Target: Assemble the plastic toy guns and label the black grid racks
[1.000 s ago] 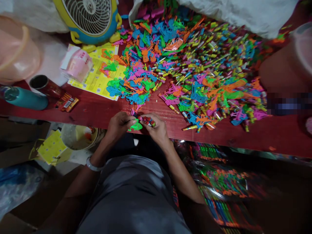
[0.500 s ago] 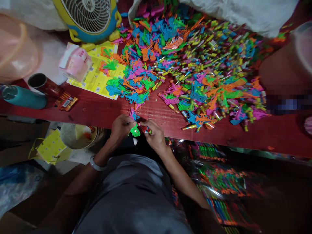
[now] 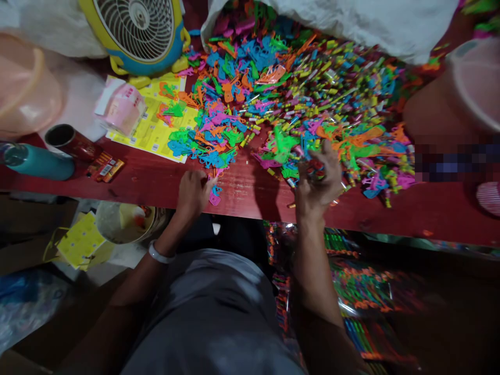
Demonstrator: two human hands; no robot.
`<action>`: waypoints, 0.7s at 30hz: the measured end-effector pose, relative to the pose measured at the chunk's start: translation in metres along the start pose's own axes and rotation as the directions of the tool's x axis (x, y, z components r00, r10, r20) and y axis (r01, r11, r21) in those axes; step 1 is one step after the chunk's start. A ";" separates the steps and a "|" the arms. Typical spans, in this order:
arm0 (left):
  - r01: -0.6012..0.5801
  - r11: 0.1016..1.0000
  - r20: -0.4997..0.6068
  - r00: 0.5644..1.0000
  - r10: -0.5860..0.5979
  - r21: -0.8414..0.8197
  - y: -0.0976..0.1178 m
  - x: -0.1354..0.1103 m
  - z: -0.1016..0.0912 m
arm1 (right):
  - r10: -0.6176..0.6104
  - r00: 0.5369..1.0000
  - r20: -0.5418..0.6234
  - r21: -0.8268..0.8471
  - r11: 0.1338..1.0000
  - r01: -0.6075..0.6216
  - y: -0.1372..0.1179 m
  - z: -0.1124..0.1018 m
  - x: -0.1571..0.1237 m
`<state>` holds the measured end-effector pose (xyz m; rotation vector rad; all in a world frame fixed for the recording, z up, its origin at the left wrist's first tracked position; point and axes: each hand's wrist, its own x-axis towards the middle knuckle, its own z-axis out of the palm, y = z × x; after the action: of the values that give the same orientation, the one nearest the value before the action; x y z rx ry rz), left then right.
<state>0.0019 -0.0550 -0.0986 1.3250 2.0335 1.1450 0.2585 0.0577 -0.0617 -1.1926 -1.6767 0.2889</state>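
Note:
My left hand [image 3: 194,194] is at the table's front edge, fingertips pinched on a pink plastic piece [image 3: 214,199] with a perforated paddle end. A bit of blue plastic shows beside it. My right hand [image 3: 321,179] is over the near side of the pile, its fingers curled and partly spread. Small red-wrapped tubes [image 3: 314,169] show in its palm. Just left of its thumb is a bright green plastic piece [image 3: 283,146], slightly blurred; I cannot tell whether the hand still touches it. Small plastic pieces [image 3: 219,130] in pink, blue, green and orange lie heaped between the hands.
Small wrapped tubes [image 3: 312,78] spread across the back of the red table [image 3: 156,182]. A fan [image 3: 136,26], yellow printed sheets [image 3: 156,130], a pink package [image 3: 123,109], a turquoise bottle [image 3: 42,162] and a dark cup [image 3: 66,138] stand left. Buckets [image 3: 469,83] flank the pile; packed bags [image 3: 363,286] lie below.
My right hand has moved right, away from my left hand, to the pile. The green piece has gone with it. My left hand now has a pink piece at its fingertips.

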 end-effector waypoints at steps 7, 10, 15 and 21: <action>0.132 0.964 0.090 0.984 -0.156 0.230 -0.003 -0.010 0.015 | 0.286 0.885 0.369 0.147 0.922 -0.359 -0.016 0.034 -0.050; 0.226 0.972 0.162 0.959 -0.233 0.061 0.005 -0.011 0.008 | 0.331 0.775 0.539 0.186 0.850 -0.492 -0.030 0.051 -0.081; 0.340 0.868 0.293 0.926 -0.240 -0.362 0.013 -0.014 0.000 | 0.313 0.624 0.716 0.268 0.703 -0.659 -0.053 0.058 -0.095; 0.345 0.793 0.301 0.929 -0.214 -0.502 0.018 -0.024 0.013 | 0.222 0.797 0.561 0.203 0.897 -0.393 -0.054 0.056 -0.097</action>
<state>0.0312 -0.0680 -0.0917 0.7875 1.5025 1.2394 0.1818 -0.0280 -0.1078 -1.2084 -1.7891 1.1423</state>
